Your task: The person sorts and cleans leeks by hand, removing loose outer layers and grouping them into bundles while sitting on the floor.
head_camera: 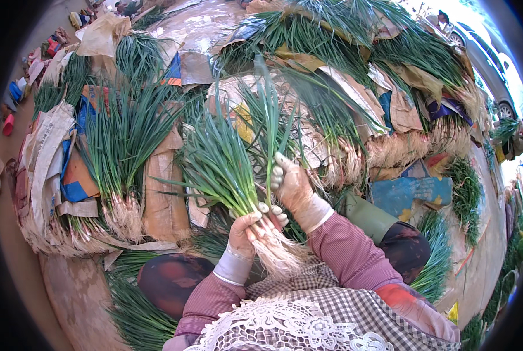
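My left hand (244, 230), in a glove with a pale cuff, grips a bunch of spring onions (230, 175) just above the white stems. Their hairy roots (279, 252) point down toward my lap, and the green leaves fan upward and left. Just right of the bunch, my right hand (293, 184), also gloved, pinches a separate green stalk (270, 162) that stands nearly upright. The lower end of this stalk reaches down by the fingers of my left hand; whether they hold it too is hard to see. The upper leaf tips are blurred.
Left of my hands, another spring onion bundle (123, 175) lies on sacks and cardboard (165, 193). More bundles (344, 153) lie to the right, roots toward me. Loose greens (434, 250) flank my knees. A blue printed sack (410, 193) is at right; parked cars (480, 57) stand beyond.
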`<state>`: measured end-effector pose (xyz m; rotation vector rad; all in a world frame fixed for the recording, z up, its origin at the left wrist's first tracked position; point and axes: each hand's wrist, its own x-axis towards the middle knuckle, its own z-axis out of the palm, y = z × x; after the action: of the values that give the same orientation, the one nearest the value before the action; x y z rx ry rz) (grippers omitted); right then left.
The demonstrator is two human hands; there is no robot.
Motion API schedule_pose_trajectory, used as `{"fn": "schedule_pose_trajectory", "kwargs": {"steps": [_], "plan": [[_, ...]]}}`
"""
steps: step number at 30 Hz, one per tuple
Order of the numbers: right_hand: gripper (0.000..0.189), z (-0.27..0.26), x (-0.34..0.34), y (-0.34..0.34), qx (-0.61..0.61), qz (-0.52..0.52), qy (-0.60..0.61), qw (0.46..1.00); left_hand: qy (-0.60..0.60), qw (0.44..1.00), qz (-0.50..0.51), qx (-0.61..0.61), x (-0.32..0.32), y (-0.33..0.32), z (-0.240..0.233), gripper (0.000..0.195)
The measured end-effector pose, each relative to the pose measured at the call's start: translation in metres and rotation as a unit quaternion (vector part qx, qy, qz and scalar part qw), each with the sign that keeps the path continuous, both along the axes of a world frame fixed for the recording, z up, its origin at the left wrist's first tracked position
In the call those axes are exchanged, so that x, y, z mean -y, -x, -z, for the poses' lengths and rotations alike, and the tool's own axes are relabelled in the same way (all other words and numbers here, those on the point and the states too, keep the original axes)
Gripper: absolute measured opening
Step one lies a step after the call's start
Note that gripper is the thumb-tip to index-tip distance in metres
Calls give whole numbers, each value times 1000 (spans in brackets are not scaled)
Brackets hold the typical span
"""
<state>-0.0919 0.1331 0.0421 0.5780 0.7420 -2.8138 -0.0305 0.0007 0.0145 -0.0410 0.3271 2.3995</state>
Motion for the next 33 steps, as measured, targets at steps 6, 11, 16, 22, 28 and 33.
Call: {"fn": "schedule_pose_trajectory", "kwargs": {"steps": [6,11,16,22,28,33], "plan": [[20,54,-22,2,-61,107,-651,749,76,994,51,58,-7,-7,5,38],[19,44,-12,19,-99,110,-766,626,94,993,59,38,-19,-9,-15,37],[23,44,-59,34,62,6,-837,543,26,998,-25,-53,0,-11,-40,42],[38,37,-72,-19,-155,-356,-798,461,90,982,-120,-114,4,0,-48,40],[20,48,-152,12,120,-59,-819,558,14,999,-37,-1,-3,3,-5,46],[24,22,-147,27,-169,33,-371,912,65,995,-70,14,1,2,-6,53]]}}
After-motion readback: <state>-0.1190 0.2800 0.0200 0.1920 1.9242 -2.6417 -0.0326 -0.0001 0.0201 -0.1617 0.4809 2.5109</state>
